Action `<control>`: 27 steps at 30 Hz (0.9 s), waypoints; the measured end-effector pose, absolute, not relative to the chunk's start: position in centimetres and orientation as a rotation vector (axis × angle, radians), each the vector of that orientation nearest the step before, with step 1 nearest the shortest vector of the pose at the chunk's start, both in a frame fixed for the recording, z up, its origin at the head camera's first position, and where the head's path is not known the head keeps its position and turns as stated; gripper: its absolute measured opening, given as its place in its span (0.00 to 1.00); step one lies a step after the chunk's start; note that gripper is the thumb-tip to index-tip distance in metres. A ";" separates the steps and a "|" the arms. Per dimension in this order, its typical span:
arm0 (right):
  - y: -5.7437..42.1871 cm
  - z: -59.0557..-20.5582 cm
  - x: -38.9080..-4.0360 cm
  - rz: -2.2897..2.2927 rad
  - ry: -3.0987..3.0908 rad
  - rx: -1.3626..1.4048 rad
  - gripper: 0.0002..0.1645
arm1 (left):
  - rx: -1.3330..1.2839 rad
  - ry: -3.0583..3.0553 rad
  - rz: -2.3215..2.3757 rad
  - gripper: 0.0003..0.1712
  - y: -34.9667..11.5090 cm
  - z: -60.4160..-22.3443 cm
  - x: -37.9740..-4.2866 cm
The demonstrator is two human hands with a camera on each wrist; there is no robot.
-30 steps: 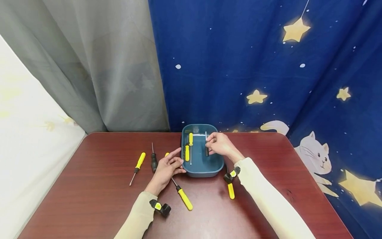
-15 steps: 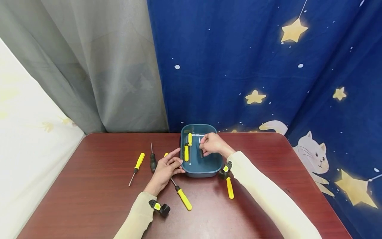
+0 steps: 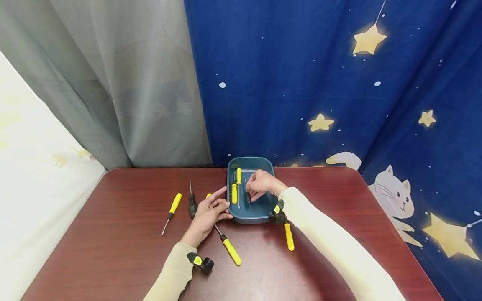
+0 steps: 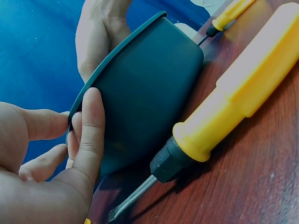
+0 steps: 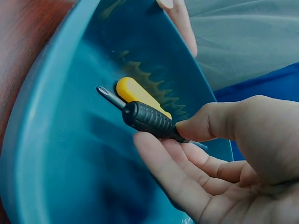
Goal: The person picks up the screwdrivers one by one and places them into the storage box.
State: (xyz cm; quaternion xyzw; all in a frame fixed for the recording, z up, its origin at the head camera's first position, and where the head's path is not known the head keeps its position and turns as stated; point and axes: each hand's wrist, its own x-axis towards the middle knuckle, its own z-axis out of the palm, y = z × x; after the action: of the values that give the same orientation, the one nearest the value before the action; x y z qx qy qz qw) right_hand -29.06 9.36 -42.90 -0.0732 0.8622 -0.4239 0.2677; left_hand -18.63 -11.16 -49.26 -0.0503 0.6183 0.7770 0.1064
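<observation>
Inside the blue-green plastic box (image 3: 250, 220), my right hand (image 3: 263, 184) pinches a small black-handled screwdriver (image 5: 149, 117) between thumb and fingers, close over the bottom. Its shaft points to the far side in the head view. Two yellow-handled screwdrivers lie along the box's left side, one nearer (image 3: 234, 193) and one farther (image 3: 239, 176). At the near left corner my left hand (image 3: 205, 215) pinches the box rim, thumb against the outer wall (image 4: 145, 88) and fingers reaching over the edge.
On the dark red table (image 3: 124, 234) lie a yellow screwdriver (image 3: 175, 205) and a black one (image 3: 192, 205) at left. Another yellow screwdriver (image 3: 231, 251) lies before the left hand; one more (image 3: 288, 237) is by the right wrist. Curtains (image 3: 263, 83) hang behind.
My right hand has moved left inside the box with the black-handled screwdriver, toward the two yellow ones. My left hand stays at the rim.
</observation>
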 end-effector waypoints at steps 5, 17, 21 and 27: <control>8.8 -43.3 -29.1 -1.138 2.279 -0.186 0.08 | -0.148 1.816 2.292 0.32 -11.2 -49.3 -18.6; 7.8 -43.8 -29.9 -1.036 2.201 -0.155 0.08 | -0.127 1.804 2.301 0.32 -11.3 -49.3 -18.6; 7.5 -43.8 -29.9 -1.022 2.178 -0.128 0.07 | -0.124 1.799 2.302 0.33 -11.4 -49.2 -18.6; 7.2 -43.8 -29.9 -0.983 2.182 -0.099 0.05 | -0.121 1.799 2.297 0.34 -11.4 -49.2 -18.6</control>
State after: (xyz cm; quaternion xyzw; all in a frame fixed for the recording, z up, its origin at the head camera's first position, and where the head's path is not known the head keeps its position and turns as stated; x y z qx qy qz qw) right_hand -29.87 7.20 -43.76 -0.0386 0.8482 -0.3823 0.3647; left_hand -18.59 -11.38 -49.17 -0.0412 0.6123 0.7818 0.1104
